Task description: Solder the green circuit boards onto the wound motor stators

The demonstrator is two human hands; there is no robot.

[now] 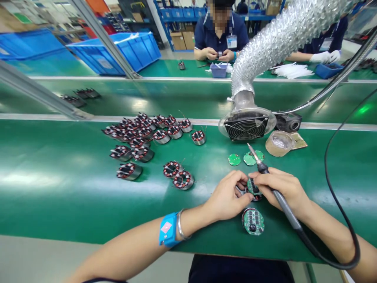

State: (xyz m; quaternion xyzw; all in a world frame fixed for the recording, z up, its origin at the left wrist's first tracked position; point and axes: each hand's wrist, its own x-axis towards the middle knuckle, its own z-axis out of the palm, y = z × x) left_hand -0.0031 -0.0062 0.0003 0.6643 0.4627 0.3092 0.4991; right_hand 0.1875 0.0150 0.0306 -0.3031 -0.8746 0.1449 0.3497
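My left hand is closed on the left side of a motor stator with a round green circuit board on top. In my right hand lies a soldering iron, its tip pointing up and away from the board. The fingertips of that hand also touch the board's right edge. Nearer me, a second round circuit board with black components rests on a dark-rimmed part. Just beyond my hands are small green boards lying flat. To the left stand two wound stators, touching each other.
A fume extractor fan hangs from a foil duct beyond my hands. A round tan container stands right of it. Many stators are grouped at left. The iron's cable loops at right. Co-workers sit across the bench.
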